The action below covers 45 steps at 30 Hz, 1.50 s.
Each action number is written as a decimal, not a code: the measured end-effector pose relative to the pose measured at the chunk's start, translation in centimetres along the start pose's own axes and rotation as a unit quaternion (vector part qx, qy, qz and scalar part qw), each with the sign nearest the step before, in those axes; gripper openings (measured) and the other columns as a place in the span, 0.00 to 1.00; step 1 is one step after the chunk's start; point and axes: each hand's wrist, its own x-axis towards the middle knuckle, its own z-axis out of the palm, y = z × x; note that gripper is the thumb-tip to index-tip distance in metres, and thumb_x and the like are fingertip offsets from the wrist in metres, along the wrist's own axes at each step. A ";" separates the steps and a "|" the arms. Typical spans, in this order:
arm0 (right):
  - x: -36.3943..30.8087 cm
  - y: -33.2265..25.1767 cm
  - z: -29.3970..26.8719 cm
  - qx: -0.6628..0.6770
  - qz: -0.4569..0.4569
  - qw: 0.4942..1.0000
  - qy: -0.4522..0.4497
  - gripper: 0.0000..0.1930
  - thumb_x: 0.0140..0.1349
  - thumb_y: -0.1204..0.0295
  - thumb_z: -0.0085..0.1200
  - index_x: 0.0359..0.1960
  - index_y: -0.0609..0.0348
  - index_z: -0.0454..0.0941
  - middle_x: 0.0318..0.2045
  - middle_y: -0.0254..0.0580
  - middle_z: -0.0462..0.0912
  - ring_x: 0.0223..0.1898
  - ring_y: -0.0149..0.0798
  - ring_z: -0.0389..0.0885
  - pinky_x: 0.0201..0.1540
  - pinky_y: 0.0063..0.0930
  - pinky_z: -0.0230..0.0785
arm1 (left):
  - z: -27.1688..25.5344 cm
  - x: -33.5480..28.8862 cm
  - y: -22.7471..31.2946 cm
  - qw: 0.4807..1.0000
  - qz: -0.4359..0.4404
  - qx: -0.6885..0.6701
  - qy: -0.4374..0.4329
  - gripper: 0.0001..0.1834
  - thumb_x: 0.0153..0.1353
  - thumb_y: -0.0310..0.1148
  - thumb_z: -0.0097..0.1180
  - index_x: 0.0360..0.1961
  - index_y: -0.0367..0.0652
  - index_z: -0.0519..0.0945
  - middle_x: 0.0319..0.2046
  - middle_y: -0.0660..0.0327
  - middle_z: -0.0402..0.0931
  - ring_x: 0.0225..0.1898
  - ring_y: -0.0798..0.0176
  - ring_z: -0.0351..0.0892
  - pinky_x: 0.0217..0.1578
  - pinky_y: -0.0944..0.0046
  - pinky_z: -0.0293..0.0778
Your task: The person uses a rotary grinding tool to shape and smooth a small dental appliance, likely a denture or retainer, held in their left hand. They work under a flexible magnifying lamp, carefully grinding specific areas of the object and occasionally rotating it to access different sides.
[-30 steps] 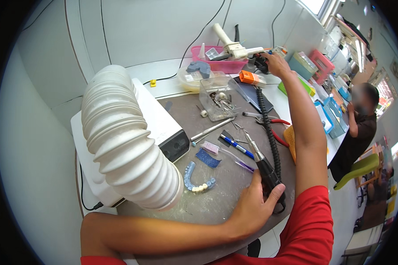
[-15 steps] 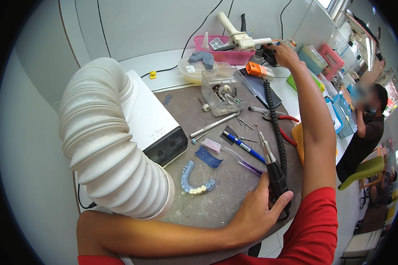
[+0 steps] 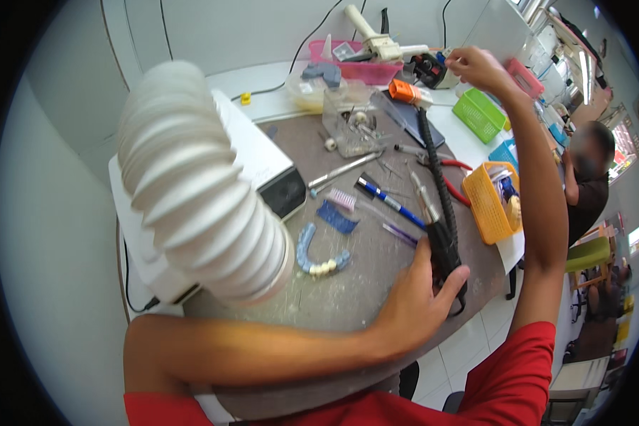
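My left hand [image 3: 413, 302] is closed round the dark grip of a rotary handpiece [image 3: 444, 248], whose metal tip points away from me. A coiled black cord [image 3: 439, 174] runs alongside it to the back. At the far right my raised right hand [image 3: 479, 69] is beside a black control unit [image 3: 429, 69], fingers bent together; whether they pinch anything is hidden. Left of the handpiece lies a blue-grey dental arch model [image 3: 307, 245] with several cream teeth. Around it are a blue strip [image 3: 337, 217], a toothbrush [image 3: 343, 199] and a blue pen [image 3: 390, 202].
A thick white ribbed hose [image 3: 199, 192] arches over a white machine [image 3: 259, 153] on the left. Further back are a clear box of burs [image 3: 351, 135], a pink basket [image 3: 362, 72] and a dispensing gun [image 3: 376, 39]. Red-handled pliers [image 3: 456, 165] lie near a yellow basket [image 3: 491, 209]. Someone sits at right.
My right hand has drawn off the black control unit, up and to the right, exposing it. The yellow basket shows more fully. My left hand keeps its hold on the handpiece. The view has shifted slightly.
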 end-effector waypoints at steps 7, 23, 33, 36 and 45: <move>-20.3 -11.4 1.0 0.336 -0.093 0.924 -0.159 0.27 0.73 0.48 0.46 0.47 0.64 0.82 0.33 0.41 0.84 0.36 0.30 0.82 0.40 0.24 0.73 | -1.5 -0.3 1.9 0.999 -0.018 0.025 -0.016 0.26 0.68 0.29 0.58 0.62 0.35 0.63 0.43 0.56 0.77 0.44 0.66 0.80 0.41 0.65 0.77; -20.9 -16.9 1.8 0.293 -0.161 0.927 0.171 0.11 0.61 0.69 0.65 0.37 0.62 0.79 0.18 0.41 0.78 0.15 0.34 0.74 0.24 0.26 0.67 | -12.3 -4.6 9.5 0.782 0.257 0.566 -0.048 0.31 0.53 0.21 0.62 0.60 0.41 0.68 0.50 0.49 0.70 0.52 0.44 0.72 0.53 0.51 0.70; -21.7 -18.4 5.7 0.278 -0.348 0.893 0.061 0.17 0.47 0.75 0.70 0.41 0.57 0.84 0.40 0.41 0.85 0.32 0.41 0.85 0.32 0.31 0.77 | -14.8 -3.1 9.1 0.876 0.122 0.458 -0.085 0.29 0.62 0.17 0.55 0.64 0.37 0.64 0.45 0.56 0.73 0.51 0.59 0.76 0.57 0.59 0.71; -21.4 -17.8 5.9 0.320 -0.340 0.883 0.048 0.18 0.45 0.77 0.69 0.42 0.56 0.84 0.41 0.40 0.84 0.33 0.44 0.85 0.35 0.33 0.77 | -14.7 -2.6 9.3 0.894 0.129 0.421 -0.088 0.29 0.64 0.17 0.54 0.66 0.37 0.62 0.44 0.57 0.73 0.51 0.62 0.75 0.59 0.58 0.71; -21.4 -18.1 5.1 0.350 -0.316 0.881 -0.033 0.18 0.45 0.79 0.66 0.41 0.53 0.84 0.37 0.39 0.82 0.34 0.46 0.83 0.36 0.36 0.74 | -14.8 -2.4 9.4 0.828 0.194 0.513 -0.118 0.35 0.59 0.15 0.59 0.67 0.36 0.62 0.47 0.52 0.71 0.49 0.56 0.76 0.55 0.57 0.70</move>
